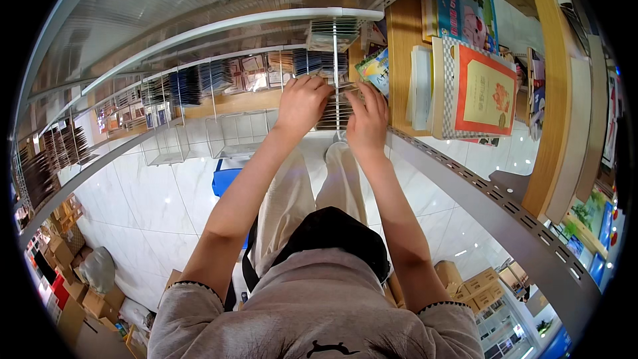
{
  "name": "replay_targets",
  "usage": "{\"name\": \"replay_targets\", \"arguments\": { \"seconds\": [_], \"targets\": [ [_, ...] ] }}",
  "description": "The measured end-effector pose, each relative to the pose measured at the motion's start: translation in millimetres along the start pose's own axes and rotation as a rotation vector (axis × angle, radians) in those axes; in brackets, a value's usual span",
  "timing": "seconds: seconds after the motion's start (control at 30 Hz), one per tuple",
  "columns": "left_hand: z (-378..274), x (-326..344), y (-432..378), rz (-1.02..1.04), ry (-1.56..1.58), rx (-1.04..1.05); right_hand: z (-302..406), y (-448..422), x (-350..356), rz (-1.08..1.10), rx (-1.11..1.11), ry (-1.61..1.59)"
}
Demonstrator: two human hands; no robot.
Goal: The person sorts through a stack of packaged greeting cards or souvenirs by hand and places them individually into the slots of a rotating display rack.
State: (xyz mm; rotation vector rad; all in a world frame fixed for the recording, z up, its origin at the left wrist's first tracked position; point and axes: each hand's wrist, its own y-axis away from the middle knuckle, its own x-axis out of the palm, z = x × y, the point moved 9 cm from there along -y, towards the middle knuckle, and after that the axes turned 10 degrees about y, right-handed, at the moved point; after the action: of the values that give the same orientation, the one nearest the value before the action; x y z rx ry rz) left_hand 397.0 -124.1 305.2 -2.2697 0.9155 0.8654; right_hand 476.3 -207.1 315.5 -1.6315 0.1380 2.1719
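Note:
Before me is a stack of thin flat items (333, 118), edges towards me, in a wire rack with a white upright wire (337, 67). My left hand (301, 102) is at the left side of this stack, its fingers curled over the edge. At the right side is my right hand (369, 117), with its fingers bent and partly spread against the stack. Thin edges show between the fingertips of both hands. Whether either hand grips one of them is hidden by the fingers. Higher in the rack sits another stack of thin packets (333, 35).
A white rack rail (224, 27) arches above the hands. To the left are rows of dark packets (184, 87) and clear wire-framed bins (237, 134). Books (486, 92) stand on a wooden shelf (402, 60) to the right, above a perforated metal beam (478, 184). Cardboard boxes (102, 304) lie behind.

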Motion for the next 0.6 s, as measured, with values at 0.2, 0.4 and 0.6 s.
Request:
{"name": "replay_targets", "arguments": {
  "seconds": [0.2,0.4,0.6],
  "targets": [
    [-3,-7,3,-0.057,0.012,0.021,2,10,-1,0.037,-0.033,0.021],
    [-10,-18,3,-0.096,0.029,0.046,5,14,4,0.036,-0.024,0.059],
    [-9,-18,7,-0.098,0.077,0.033,6,13,4,0.034,-0.024,0.084]
  ]
}}
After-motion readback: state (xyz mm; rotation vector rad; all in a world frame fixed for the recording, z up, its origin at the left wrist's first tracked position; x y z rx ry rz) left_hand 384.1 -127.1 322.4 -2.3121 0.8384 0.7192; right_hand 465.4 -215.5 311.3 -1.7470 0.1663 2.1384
